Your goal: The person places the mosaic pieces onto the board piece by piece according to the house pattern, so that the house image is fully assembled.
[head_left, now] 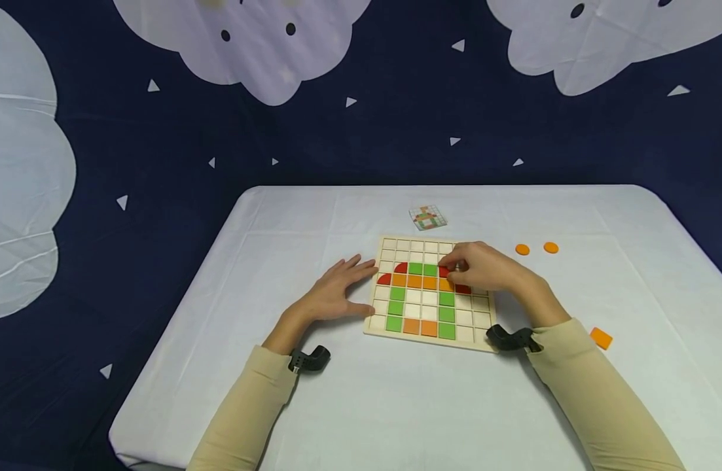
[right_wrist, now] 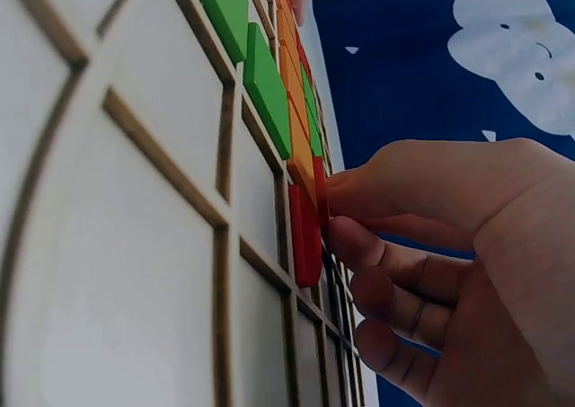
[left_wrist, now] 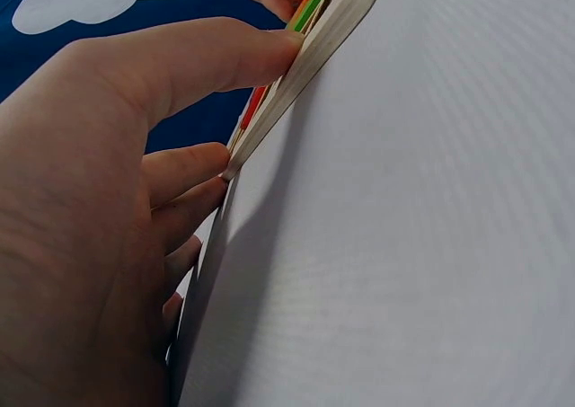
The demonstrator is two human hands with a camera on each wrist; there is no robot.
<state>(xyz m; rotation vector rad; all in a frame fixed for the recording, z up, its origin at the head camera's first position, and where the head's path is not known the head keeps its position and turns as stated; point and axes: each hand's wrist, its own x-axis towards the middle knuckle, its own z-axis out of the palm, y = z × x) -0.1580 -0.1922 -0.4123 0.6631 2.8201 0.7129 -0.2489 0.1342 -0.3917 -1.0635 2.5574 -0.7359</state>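
Note:
A wooden grid board [head_left: 465,334] lies on the table, with green, orange and red tiles set in its squares. My left hand [head_left: 331,293] rests beside the board's left edge, thumb and fingertips touching its side, fingers extended. Over the upper right part of the pattern, my right hand [head_left: 484,265] pinches a red tile [right_wrist: 321,191] between thumb and index finger, right at the end of the green row. Another red tile [right_wrist: 305,241] sits in a square just below. The right hand hides some of the board's right-hand squares.
Behind the board lies a small pattern card [head_left: 428,217]. Two orange round pieces, one an orange disc [head_left: 522,249], lie to the right at the back. An orange square tile [head_left: 601,338] is near the right sleeve. White cloth covers the table [head_left: 313,216].

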